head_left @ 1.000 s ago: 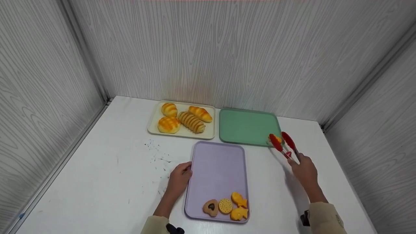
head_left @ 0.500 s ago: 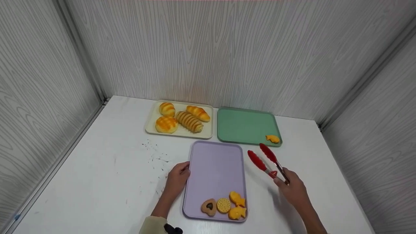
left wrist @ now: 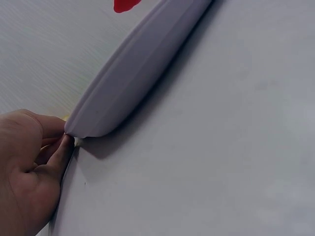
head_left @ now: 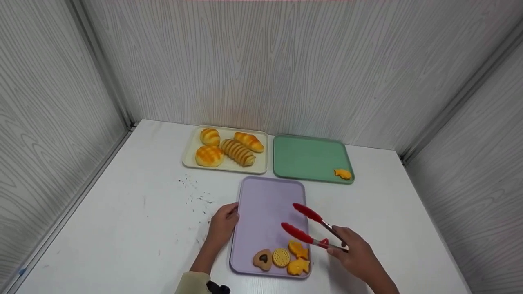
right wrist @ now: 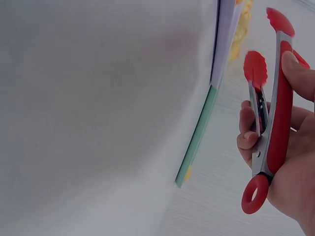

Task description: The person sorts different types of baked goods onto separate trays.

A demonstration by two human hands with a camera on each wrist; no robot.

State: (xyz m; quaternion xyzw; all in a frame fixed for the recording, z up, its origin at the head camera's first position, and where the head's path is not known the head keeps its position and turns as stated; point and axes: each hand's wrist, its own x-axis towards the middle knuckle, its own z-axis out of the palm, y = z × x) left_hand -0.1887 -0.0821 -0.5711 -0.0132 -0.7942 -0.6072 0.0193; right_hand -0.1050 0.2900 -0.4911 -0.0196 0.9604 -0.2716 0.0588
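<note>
My left hand (head_left: 222, 223) pinches the left rim of a purple tray (head_left: 261, 216) between thumb and fingers, as the left wrist view confirms. Red-tipped metal tongs (head_left: 297, 233) are gripped by my right hand (head_left: 357, 255). Their arms stand spread with nothing between the tips, over the tray's right side. At the tray's near right corner lie a heart-shaped cookie (head_left: 257, 260), a round yellow cookie (head_left: 281, 258) and two orange fish-shaped cookies (head_left: 297, 267). The tong tips hover just beyond the upper fish cookie. In the right wrist view the tongs (right wrist: 281, 108) appear from the side.
A green tray (head_left: 308, 157) at the back right bears one fish-shaped cookie (head_left: 343, 174) in its near right corner. Left of it, a cream tray (head_left: 261, 164) holds several bread rolls (head_left: 209, 156). Grey wood-grain walls (head_left: 245, 61) enclose the white table (head_left: 143, 196).
The tongs let go of a fish cookie in the green tray's corner. My right hand then carried the spread tongs left and nearer, over the purple tray. My left hand stayed put.
</note>
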